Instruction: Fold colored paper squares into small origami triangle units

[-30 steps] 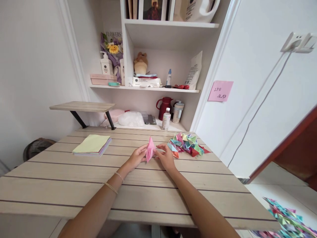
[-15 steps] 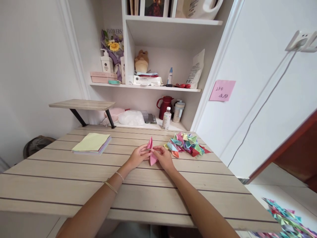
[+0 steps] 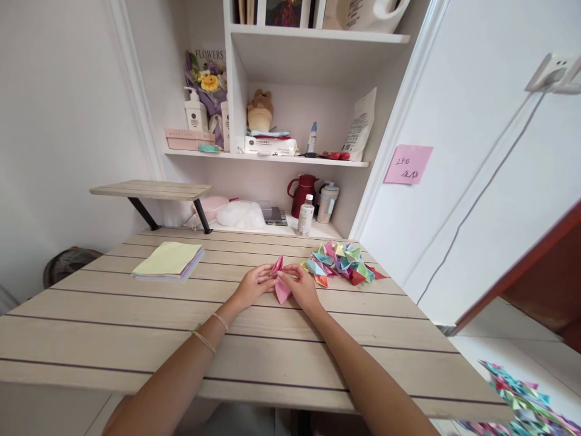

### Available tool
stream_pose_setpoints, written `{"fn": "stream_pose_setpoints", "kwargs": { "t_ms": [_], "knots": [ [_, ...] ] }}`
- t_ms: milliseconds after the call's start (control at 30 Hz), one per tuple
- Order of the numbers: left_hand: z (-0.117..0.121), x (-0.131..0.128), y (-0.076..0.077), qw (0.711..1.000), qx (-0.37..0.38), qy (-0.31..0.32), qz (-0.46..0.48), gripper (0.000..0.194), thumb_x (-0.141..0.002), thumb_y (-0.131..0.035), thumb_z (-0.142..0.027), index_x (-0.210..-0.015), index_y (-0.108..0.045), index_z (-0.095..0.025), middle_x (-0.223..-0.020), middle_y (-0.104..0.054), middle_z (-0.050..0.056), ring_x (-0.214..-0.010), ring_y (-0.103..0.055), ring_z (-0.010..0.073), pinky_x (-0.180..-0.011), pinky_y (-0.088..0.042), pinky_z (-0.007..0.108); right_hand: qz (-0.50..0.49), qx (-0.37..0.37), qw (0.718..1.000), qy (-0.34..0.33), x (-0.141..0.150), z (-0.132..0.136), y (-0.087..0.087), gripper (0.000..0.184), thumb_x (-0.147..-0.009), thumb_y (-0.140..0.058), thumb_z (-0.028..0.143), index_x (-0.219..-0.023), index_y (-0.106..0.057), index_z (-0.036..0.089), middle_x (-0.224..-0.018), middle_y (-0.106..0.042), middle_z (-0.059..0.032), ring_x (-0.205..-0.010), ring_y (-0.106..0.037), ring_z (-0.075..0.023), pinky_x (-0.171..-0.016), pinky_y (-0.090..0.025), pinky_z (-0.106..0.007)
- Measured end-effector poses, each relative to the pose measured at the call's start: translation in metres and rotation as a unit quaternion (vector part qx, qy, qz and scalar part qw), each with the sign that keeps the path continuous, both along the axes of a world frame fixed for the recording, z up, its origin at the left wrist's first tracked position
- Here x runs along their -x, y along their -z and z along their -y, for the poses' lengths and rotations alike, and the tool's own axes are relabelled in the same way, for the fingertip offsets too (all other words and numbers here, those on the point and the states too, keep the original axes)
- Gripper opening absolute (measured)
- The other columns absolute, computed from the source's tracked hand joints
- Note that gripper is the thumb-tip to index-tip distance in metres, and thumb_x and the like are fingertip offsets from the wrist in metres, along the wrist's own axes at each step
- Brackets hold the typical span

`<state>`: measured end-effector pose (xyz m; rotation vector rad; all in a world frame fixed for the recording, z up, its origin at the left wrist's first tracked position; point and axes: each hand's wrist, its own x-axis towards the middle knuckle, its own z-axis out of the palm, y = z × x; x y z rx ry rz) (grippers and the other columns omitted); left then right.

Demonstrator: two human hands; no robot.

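A piece of pink folded paper (image 3: 282, 292) is held between both hands above the middle of the table. My left hand (image 3: 255, 284) pinches its left side, and my right hand (image 3: 300, 287) grips it from the right. One pointed part of the paper rises above the fingers; a wider part hangs below them. The fingers cover its middle folds. Just right of my right hand lies a pile of colourful folded paper pieces (image 3: 341, 263). A stack of square paper (image 3: 167, 260), yellow on top, rests on the table to the left.
Behind the slatted table (image 3: 254, 357) stand a clear bottle (image 3: 305, 215), a red jug (image 3: 301, 195) and a tumbler (image 3: 327, 203). A small raised shelf (image 3: 152, 189) occupies the back left. More folded paper (image 3: 521, 399) lies at the lower right, beyond the table edge.
The pink paper's upper point has tilted to the right and sits slightly lower. Both hands keep their hold on it, with only small finger shifts.
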<state>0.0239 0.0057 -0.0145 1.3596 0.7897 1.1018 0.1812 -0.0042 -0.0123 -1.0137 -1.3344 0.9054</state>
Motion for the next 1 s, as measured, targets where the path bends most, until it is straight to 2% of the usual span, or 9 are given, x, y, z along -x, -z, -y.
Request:
{"fn": "stream_pose_setpoints", "kwargs": {
  "t_ms": [233,333,433,567,733,867,1000],
  "knots": [
    [-0.003,0.001,0.003,1.000,-0.022,-0.015,-0.007,0.048,-0.068,-0.065,-0.026,-0.112,-0.052,-0.014,-0.111,-0.058,0.014,-0.089,-0.061,0.0216,-0.073,-0.051,0.035,0.004,0.001,1.000,-0.004,-0.003,-0.002,0.003,0.034,-0.069,-0.059,0.034,-0.098,-0.056,0.016,-0.096,-0.064,-0.0094,-0.090,-0.059,-0.0208,-0.071,-0.048,-0.031],
    [-0.001,0.001,0.002,0.995,-0.074,-0.045,-0.045,0.040,-0.071,-0.058,-0.021,-0.111,-0.054,-0.014,-0.109,-0.060,0.013,-0.091,-0.060,0.0212,-0.074,-0.051,0.033,0.031,-0.009,0.999,0.000,-0.003,-0.003,0.004,0.031,-0.071,-0.053,0.024,-0.101,-0.056,0.018,-0.102,-0.062,-0.0083,-0.089,-0.060,-0.0190,-0.072,-0.048,-0.030],
    [0.003,0.000,-0.001,0.979,-0.146,-0.082,-0.115,0.036,-0.071,-0.053,-0.015,-0.107,-0.058,-0.016,-0.107,-0.061,0.010,-0.093,-0.059,0.0206,-0.078,-0.049,0.031,0.058,-0.013,0.998,-0.013,-0.002,-0.003,0.005,0.032,-0.068,-0.047,0.016,-0.098,-0.058,0.019,-0.101,-0.063,-0.0064,-0.084,-0.060,-0.0176,-0.070,-0.048,-0.029],
    [0.007,-0.002,-0.003,0.964,-0.195,-0.080,-0.161,0.037,-0.071,-0.051,-0.013,-0.107,-0.060,-0.018,-0.107,-0.063,0.007,-0.097,-0.057,0.0198,-0.084,-0.045,0.031,0.063,-0.007,0.997,-0.037,-0.001,-0.004,0.007,0.030,-0.065,-0.044,0.013,-0.089,-0.062,0.019,-0.091,-0.065,-0.0039,-0.080,-0.061,-0.0175,-0.068,-0.049,-0.029],
    [0.001,0.001,-0.001,0.983,-0.133,-0.062,-0.107,0.035,-0.067,-0.055,-0.013,-0.102,-0.063,-0.015,-0.104,-0.064,0.009,-0.095,-0.059,0.0212,-0.083,-0.046,0.033,-0.029,0.037,0.998,-0.032,-0.005,-0.008,0.010,0.024,-0.059,-0.056,0.014,-0.082,-0.063,0.018,-0.085,-0.066,-0.0038,-0.081,-0.060,-0.0187,-0.070,-0.048,-0.030],
    [-0.004,0.004,-0.001,0.996,-0.058,-0.031,-0.060,0.032,-0.058,-0.067,-0.017,-0.089,-0.067,-0.010,-0.090,-0.068,0.011,-0.082,-0.063,0.0215,-0.077,-0.049,0.034,-0.151,0.116,0.978,-0.081,-0.010,-0.009,0.008,0.022,-0.055,-0.067,0.020,-0.076,-0.062,0.017,-0.074,-0.066,-0.0026,-0.068,-0.061,-0.0172,-0.062,-0.048,-0.029],
    [-0.007,0.008,-0.004,0.998,0.002,-0.057,-0.028,0.031,-0.053,-0.071,-0.019,-0.082,-0.067,-0.009,-0.079,-0.070,0.009,-0.071,-0.064,0.0204,-0.068,-0.052,0.032,-0.183,0.152,0.959,-0.155,-0.014,-0.008,0.001,0.031,-0.048,-0.075,0.018,-0.076,-0.063,0.017,-0.078,-0.067,-0.0028,-0.072,-0.062,-0.0165,-0.068,-0.049,-0.028]
  ]
}}
